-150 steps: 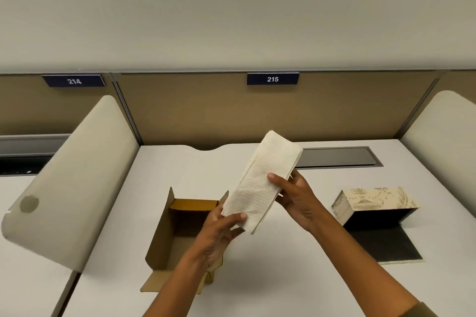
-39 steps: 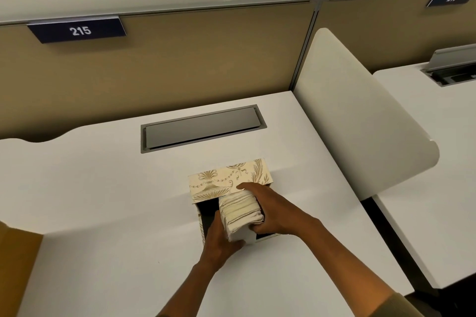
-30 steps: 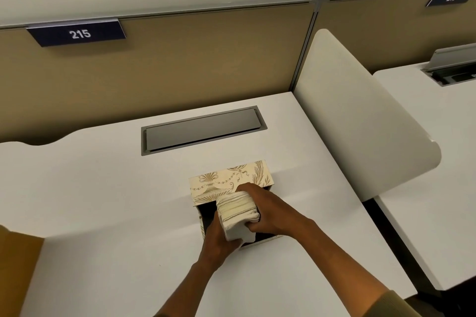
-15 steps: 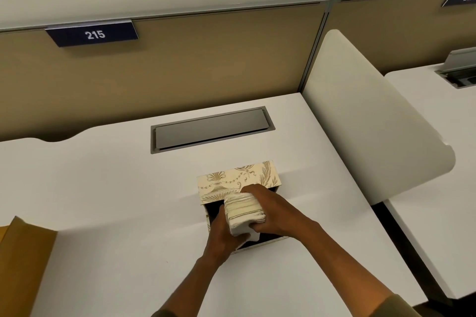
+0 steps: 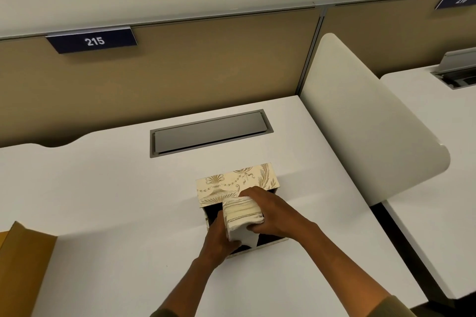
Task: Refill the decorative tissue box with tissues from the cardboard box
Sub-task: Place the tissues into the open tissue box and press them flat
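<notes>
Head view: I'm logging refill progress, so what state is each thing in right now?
Decorative tissue box: open, dark inside showing.
Tissue stack: bent, partly into the box, gripped from both sides.
Left hand: closed on the stack's left side.
Right hand: closed over the stack's right side.
Cardboard box: at the left edge, flap up.
Desk hatch: shut.

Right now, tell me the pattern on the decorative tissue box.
Cream decorative tissue box with gold urn, bead-swag and leaf ornament; the head view shows it.
</notes>
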The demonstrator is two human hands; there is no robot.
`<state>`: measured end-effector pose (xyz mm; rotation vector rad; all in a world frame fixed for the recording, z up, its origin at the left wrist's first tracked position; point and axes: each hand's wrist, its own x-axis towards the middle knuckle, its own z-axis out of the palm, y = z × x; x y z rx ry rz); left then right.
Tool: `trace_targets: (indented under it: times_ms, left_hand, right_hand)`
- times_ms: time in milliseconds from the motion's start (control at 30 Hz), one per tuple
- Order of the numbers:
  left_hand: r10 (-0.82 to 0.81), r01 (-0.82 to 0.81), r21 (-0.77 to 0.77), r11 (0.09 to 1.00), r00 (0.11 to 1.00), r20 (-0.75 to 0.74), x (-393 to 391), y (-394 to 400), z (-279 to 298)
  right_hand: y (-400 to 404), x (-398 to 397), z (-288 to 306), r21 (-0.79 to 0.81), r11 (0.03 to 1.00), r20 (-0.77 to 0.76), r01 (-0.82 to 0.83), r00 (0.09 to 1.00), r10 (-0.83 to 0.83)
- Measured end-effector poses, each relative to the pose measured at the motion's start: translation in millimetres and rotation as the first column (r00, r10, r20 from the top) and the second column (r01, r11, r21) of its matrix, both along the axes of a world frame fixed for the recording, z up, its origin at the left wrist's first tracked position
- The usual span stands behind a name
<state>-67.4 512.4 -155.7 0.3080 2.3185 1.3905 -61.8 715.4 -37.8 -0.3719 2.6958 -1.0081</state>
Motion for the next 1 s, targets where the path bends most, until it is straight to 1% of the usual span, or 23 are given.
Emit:
trace_targets:
  times_ms: [100,200,233,300,333,400,467,533,600,633,700,800,867,900,1000]
  left_hand:
    - [-0.022,0.023,-0.039,0.999,0.999,0.025,-7,-2,5]
    - [-0.056,0.061,-0.135,0.989,0.997,0.044,-14,-6,20]
    - [-0.072,0.079,-0.148,0.986,0.996,0.055,-16,-9,24]
    - [-0.093,0.105,-0.115,0.988,0.99,0.101,-20,-15,32]
    - [-0.1,0.111,-0.082,0.99,0.986,0.131,-21,-19,37]
    - [-0.078,0.081,-0.008,0.997,0.975,0.207,-23,-25,45]
    - [-0.011,-0.011,0.076,0.997,0.956,0.292,-23,-29,49]
    - [0.07,-0.135,0.145,0.98,0.922,0.381,-20,-32,50]
    - [0.147,-0.263,0.188,0.946,0.867,0.476,-14,-33,46]
    - [0.176,-0.324,0.207,0.923,0.835,0.521,-11,-33,45]
    - [0.235,-0.447,0.234,0.864,0.766,0.598,-4,-30,44]
    - [0.286,-0.595,0.269,0.757,0.673,0.682,4,-27,41]
    - [0.28,-0.636,0.291,0.715,0.642,0.714,9,-26,37]
    - [0.273,-0.638,0.292,0.713,0.635,0.722,11,-25,35]
    - [0.268,-0.611,0.26,0.748,0.635,0.725,17,-26,31]
  right_hand:
    - [8,-3,7,-0.05,0.997,0.049,0.066,0.997,-0.064]
    - [23,-5,15,-0.126,0.978,0.134,0.165,0.98,-0.148]
    - [29,-5,16,-0.145,0.968,0.168,0.205,0.969,-0.18]
    - [41,-2,12,-0.204,0.935,0.237,0.291,0.941,-0.242]
    - [46,1,8,-0.254,0.905,0.274,0.34,0.923,-0.27]
    - [56,8,-3,-0.391,0.805,0.38,0.447,0.875,-0.301]
    - [63,15,-17,-0.481,0.679,0.496,0.555,0.811,-0.312]
    - [66,22,-33,-0.51,0.553,0.605,0.659,0.732,-0.313]
    - [64,27,-46,-0.502,0.426,0.721,0.753,0.636,-0.276]
    - [62,29,-51,-0.483,0.382,0.765,0.788,0.592,-0.254]
    - [58,32,-60,-0.439,0.324,0.825,0.838,0.519,-0.224]
    - [52,34,-72,-0.388,0.246,0.874,0.888,0.439,-0.208]
    - [48,34,-77,-0.361,0.197,0.891,0.911,0.4,-0.214]
    - [46,34,-78,-0.351,0.181,0.897,0.919,0.386,-0.216]
    - [39,34,-82,-0.335,0.134,0.906,0.933,0.358,-0.228]
